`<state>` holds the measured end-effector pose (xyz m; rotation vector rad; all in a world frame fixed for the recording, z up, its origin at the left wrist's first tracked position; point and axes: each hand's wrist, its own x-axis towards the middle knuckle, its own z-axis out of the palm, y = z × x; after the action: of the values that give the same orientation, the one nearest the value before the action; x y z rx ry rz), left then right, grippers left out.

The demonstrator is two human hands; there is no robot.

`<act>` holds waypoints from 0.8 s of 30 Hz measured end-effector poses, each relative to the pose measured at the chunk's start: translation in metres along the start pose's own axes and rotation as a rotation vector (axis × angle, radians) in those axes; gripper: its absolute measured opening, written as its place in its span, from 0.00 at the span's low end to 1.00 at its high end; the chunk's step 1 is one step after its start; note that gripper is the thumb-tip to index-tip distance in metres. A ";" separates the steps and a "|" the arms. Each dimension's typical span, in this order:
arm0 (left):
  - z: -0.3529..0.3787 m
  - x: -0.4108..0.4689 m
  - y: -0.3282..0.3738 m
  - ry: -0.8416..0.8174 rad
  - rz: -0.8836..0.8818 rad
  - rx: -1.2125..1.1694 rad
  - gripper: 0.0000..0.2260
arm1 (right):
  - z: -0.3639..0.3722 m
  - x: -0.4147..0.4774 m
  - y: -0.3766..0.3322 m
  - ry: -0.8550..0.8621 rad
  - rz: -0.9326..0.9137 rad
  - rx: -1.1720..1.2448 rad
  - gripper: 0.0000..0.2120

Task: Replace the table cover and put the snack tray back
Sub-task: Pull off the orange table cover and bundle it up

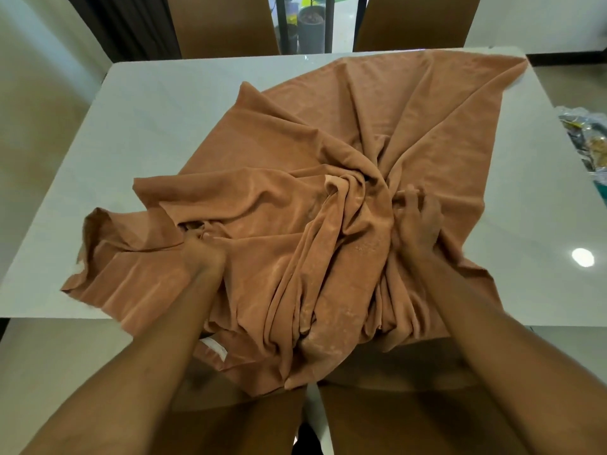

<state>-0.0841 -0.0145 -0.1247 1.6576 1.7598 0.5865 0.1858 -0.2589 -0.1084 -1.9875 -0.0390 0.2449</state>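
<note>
- Mostly bunched, the terracotta table cover (295, 198) lies in a crumpled heap on the white glossy tabletop (157, 126), covering its middle and near part.
- One corner of the cover reaches the far right corner of the tabletop; the near part spills over the near edge and hangs down towards the person.
- Deep folds run together to a knot just left of the right hand.
- A small white label (215, 348) shows on the hanging part, beside the left forearm.
- The left hand (203, 247) is closed in a fist, its grip tight round a gathered fold at the cover's left side, where a loose flap stands up off the tabletop.
- The right hand (418, 221) lies on the heap to the right of the knot, its fingers curled into the folds, so its grip also has hold of the cloth.
- Snack packets (588, 146) sit at the right edge of the tabletop, apart from the cover and cut off by the frame; what carries them cannot be told.
- Two brown chair backs (226, 24) stand at the far side of the tabletop.
- Between them, beyond a glass door, stands a grey plant pot (310, 31).
</note>
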 end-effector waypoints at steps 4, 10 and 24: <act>0.041 -0.014 0.061 -0.172 -0.097 -0.313 0.07 | 0.006 0.030 0.002 -0.179 0.151 -0.195 0.56; 0.120 -0.099 0.192 -0.699 0.220 -0.333 0.07 | 0.041 0.053 -0.027 -0.608 0.208 0.183 0.54; 0.086 -0.063 0.132 -0.508 0.347 -0.249 0.12 | 0.069 0.010 -0.052 -0.501 -0.090 -0.630 0.46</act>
<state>0.0695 -0.0720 -0.0818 1.7515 1.0081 0.4585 0.1871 -0.1737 -0.0908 -2.4841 -0.5872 0.7387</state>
